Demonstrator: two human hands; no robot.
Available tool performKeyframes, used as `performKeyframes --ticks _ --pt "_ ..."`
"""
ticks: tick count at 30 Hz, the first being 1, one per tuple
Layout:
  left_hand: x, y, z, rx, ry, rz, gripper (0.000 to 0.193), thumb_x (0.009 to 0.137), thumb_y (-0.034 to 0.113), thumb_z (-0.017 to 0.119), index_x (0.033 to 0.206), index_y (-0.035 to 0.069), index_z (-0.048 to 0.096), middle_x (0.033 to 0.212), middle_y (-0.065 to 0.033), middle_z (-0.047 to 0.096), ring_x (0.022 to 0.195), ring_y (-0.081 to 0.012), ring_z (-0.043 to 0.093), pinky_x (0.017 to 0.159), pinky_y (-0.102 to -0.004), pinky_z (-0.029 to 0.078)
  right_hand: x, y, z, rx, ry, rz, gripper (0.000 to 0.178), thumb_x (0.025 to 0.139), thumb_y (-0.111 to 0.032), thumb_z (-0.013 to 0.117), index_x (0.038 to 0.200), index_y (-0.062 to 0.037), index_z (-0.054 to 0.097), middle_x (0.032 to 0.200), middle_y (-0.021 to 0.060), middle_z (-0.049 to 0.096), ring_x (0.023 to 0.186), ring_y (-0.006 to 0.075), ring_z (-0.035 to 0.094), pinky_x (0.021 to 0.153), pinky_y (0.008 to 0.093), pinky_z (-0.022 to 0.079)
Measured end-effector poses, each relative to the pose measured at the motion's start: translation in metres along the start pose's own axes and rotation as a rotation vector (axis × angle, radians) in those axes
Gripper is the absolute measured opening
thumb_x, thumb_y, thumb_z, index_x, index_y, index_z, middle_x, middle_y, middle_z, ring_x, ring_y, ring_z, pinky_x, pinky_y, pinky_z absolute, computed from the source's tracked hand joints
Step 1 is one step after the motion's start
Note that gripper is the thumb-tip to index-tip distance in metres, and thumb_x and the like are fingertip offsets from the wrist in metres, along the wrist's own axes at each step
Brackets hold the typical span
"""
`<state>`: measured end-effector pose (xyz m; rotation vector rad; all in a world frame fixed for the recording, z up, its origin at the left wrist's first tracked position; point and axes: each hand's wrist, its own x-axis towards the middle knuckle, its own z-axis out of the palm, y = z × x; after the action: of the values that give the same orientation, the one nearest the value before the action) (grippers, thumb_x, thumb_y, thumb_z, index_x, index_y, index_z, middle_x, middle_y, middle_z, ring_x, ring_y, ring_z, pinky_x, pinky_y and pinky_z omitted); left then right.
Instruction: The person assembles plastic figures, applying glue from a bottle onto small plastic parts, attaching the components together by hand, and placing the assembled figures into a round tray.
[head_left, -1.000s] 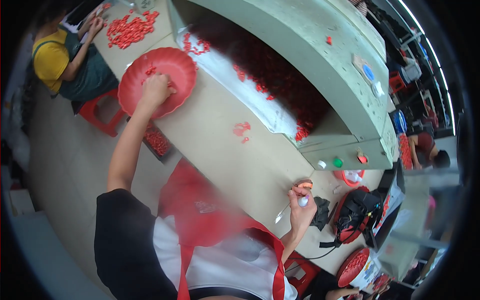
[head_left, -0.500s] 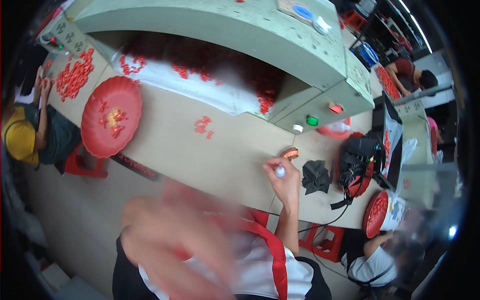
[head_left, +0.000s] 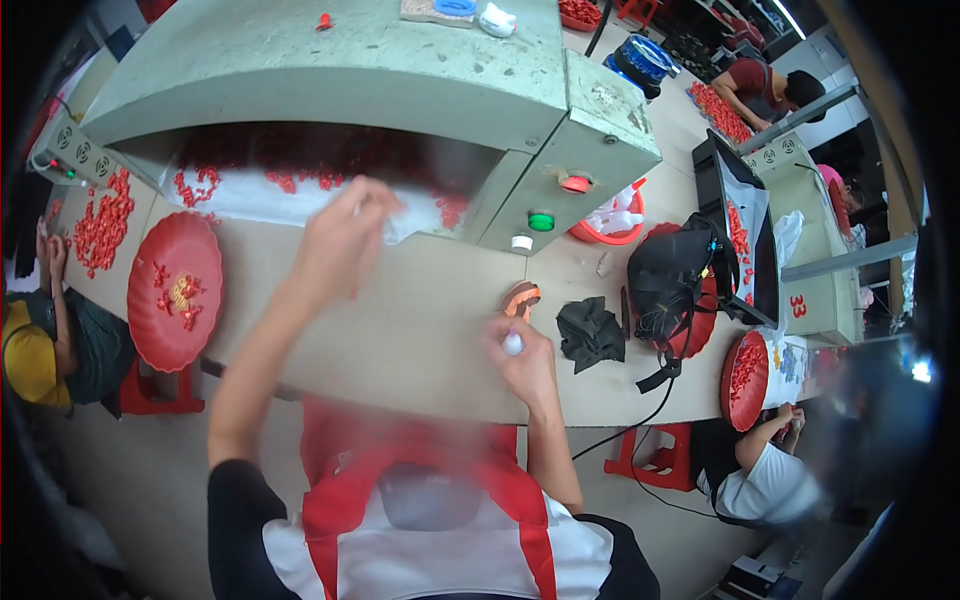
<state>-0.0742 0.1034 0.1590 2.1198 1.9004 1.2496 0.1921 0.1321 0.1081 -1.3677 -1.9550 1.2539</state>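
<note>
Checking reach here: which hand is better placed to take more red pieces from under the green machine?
Probably the left: the left hand is raised at the machine's opening beside the red pieces, while the right hand rests on the table holding a small white object.

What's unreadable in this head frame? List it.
- Left hand: motion-blurred in the head view, so whether it holds anything cannot be told.
- Right hand: its grip covers most of a small white object; its kind is unclear.
- Red pieces under the green machine hood: shadowed and too small to show their shape.
- Black bag: contents hidden.
</note>
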Motion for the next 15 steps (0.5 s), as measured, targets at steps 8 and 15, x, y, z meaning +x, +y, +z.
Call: performKeyframes --ticks 8,15 --pt "0.003 -0.141 0.027 0.684 -0.237 0.190 0.042 0.062 -0.005 0.058 0.102 0.008 0.063 0.099 -0.0086 0.060 0.081 -0.0253 0.059 0.065 -0.0331 0.051 -0.005 0.004 -0.001 0.101 0.001 0.010 0.022 0.072 -0.004 0.067 0.094 -0.0020 0.061 0.079 0.0033 0.062 0.072 0.0081 0.057 0.065 0.0219 0.046" --pt "-0.017 -0.038 0.007 -0.323 0.239 -0.491 0.021 0.085 0.012 0.056 0.103 0.001 0.057 0.091 -0.0086 0.062 0.084 -0.0215 0.062 0.068 -0.0319 0.051 -0.010 -0.005 -0.002 0.224 -0.070 -0.089 0.038 0.076 0.004 0.059 0.110 -0.0023 0.043 0.085 0.0020 0.050 0.076 0.0086 0.052 0.066 0.0243 0.046"
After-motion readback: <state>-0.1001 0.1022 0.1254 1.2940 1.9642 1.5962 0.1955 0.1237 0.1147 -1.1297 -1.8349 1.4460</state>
